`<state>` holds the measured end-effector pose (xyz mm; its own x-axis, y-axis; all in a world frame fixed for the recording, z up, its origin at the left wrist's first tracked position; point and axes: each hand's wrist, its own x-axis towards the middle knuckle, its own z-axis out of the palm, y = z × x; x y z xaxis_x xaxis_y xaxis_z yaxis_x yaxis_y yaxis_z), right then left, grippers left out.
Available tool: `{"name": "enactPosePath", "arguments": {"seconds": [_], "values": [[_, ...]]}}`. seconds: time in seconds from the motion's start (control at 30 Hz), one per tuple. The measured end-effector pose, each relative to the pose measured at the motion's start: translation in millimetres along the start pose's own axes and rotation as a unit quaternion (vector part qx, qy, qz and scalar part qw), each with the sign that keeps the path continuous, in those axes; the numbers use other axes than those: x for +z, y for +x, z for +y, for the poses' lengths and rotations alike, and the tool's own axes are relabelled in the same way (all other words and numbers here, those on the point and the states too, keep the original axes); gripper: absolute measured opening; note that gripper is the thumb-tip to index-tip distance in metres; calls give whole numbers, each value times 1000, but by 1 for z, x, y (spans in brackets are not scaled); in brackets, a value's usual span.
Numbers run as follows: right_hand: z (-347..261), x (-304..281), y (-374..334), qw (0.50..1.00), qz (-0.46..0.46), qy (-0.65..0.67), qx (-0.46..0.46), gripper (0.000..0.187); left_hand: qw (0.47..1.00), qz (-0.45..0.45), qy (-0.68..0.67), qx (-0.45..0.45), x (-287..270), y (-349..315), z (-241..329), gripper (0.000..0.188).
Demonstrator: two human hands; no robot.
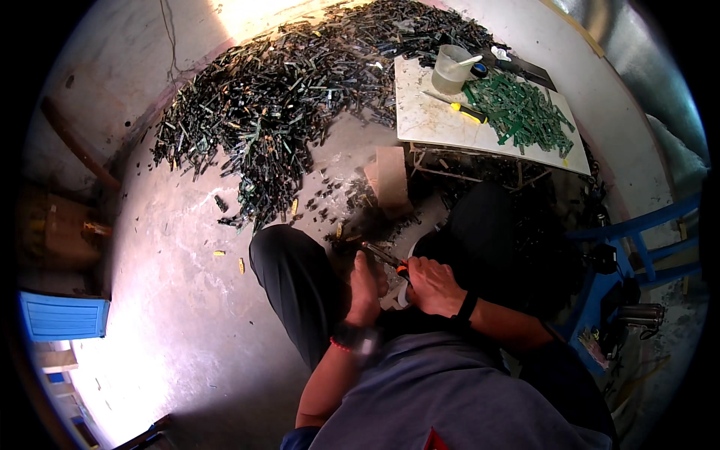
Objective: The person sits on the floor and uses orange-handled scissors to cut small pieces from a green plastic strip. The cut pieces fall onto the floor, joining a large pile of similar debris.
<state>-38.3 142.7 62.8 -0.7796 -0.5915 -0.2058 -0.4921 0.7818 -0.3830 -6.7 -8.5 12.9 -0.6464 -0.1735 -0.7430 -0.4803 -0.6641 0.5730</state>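
Observation:
My right hand point(435, 287), with a dark band at its wrist, is closed round the handle of a hand tool point(386, 255) that has a metal front and an orange-and-black grip. The tool slants away to the upper left, and its exact kind is hard to make out. Just left of it is my left hand point(364, 291), thumb raised and fingers curled in by the tool's metal end. Whatever those fingers hold is hidden. Both hands are low between my bent knees, over small dark scraps point(345, 240) on the floor.
A large heap of dark narrow strips point(277, 97) covers the far floor. On a low white-topped table point(420, 124) are green circuit-board strips point(517, 112), a translucent tub point(452, 71) and a yellow-black screwdriver point(469, 112). Cardboard point(391, 180) stands ahead; a blue chair point(585, 330) is at right.

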Motion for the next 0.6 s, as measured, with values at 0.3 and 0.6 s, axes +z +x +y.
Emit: {"name": "enactPosePath", "arguments": {"seconds": [0.3,0.6], "values": [[-4,13,3,1000,15,-20,18,29,983,46,118,133,-7,26,-26,57],[-5,14,4,999,-1,41,18,30,944,85,204,245,-9,39,-36,61]]}}
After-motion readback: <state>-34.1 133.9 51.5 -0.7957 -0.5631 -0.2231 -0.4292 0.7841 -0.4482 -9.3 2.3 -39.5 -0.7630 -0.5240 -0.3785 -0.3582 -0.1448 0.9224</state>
